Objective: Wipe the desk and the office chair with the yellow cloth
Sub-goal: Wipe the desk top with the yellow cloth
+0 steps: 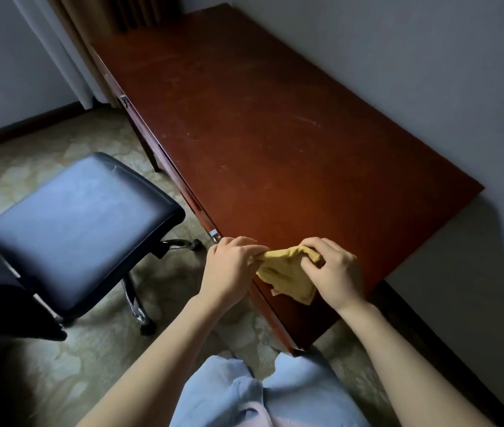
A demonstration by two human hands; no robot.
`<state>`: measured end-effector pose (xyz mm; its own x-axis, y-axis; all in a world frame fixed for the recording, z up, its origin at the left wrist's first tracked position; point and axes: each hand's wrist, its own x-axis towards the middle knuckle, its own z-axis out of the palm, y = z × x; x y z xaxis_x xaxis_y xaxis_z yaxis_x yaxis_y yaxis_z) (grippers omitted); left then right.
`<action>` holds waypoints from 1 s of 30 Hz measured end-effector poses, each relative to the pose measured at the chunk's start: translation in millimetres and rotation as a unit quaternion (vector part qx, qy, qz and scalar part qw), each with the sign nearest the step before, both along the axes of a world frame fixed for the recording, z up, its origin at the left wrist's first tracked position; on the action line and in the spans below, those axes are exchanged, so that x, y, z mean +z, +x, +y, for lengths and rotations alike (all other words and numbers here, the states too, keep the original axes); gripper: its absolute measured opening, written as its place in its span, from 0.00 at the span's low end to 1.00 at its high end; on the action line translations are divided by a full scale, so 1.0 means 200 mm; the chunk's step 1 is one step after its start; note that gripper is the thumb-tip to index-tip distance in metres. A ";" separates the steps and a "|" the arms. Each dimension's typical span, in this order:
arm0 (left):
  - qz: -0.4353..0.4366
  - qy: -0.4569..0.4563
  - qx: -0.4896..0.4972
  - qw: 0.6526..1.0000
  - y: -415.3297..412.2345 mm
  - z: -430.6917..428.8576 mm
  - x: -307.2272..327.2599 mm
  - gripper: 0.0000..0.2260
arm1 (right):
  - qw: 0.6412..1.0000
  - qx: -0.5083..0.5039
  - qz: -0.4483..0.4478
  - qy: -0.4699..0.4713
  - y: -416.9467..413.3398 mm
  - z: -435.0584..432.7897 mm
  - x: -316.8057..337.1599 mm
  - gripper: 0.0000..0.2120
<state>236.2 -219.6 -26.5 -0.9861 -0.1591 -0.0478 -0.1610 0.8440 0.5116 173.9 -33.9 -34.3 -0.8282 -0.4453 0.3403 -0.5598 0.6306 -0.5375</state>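
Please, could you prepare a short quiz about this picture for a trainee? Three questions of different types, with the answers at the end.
1. True or false: the office chair stands to the left of the desk.
2. What holds the yellow cloth? A) one hand only B) both hands C) nothing, it lies flat on the desk
3. Fill in: the cloth is held over the desk's front ___.

Key
1. True.
2. B: the left hand and the right hand both grip it.
3. Edge.

One head-worn camera looks steeply down from close above onto the desk [275, 134] and office chair [75, 217].
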 end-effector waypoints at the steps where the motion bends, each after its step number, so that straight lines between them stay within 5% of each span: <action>1: -0.005 0.000 -0.008 1.000 -0.01 -0.01 0.00 0.12 | 0.999 -0.028 0.022 0.001 -0.01 -0.01 0.00 0.09; 6: 0.008 -0.002 -0.050 0.999 -0.04 -0.06 0.01 0.12 | 0.985 -0.147 0.090 0.018 0.03 -0.05 -0.05 0.10; 13: -0.083 -0.005 -0.073 0.994 0.07 -0.17 -0.11 0.13 | 0.973 -0.109 -0.030 0.202 0.25 -0.09 -0.25 0.13; 20: -0.134 -0.008 -0.032 0.990 0.02 -0.25 -0.17 0.19 | 0.937 -0.097 -0.169 0.291 0.03 -0.11 -0.34 0.28; 30: -0.185 0.000 0.065 0.981 -0.22 -0.31 -0.24 0.40 | 0.956 -0.134 -0.145 0.215 -0.41 -0.19 -0.36 0.19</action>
<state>193.1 -281.7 -74.1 -0.8727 -0.2820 -0.3987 -0.4415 0.8045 0.3973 92.3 -72.5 -106.1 -0.9642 -0.2503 -0.0878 -0.2133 0.9284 -0.3044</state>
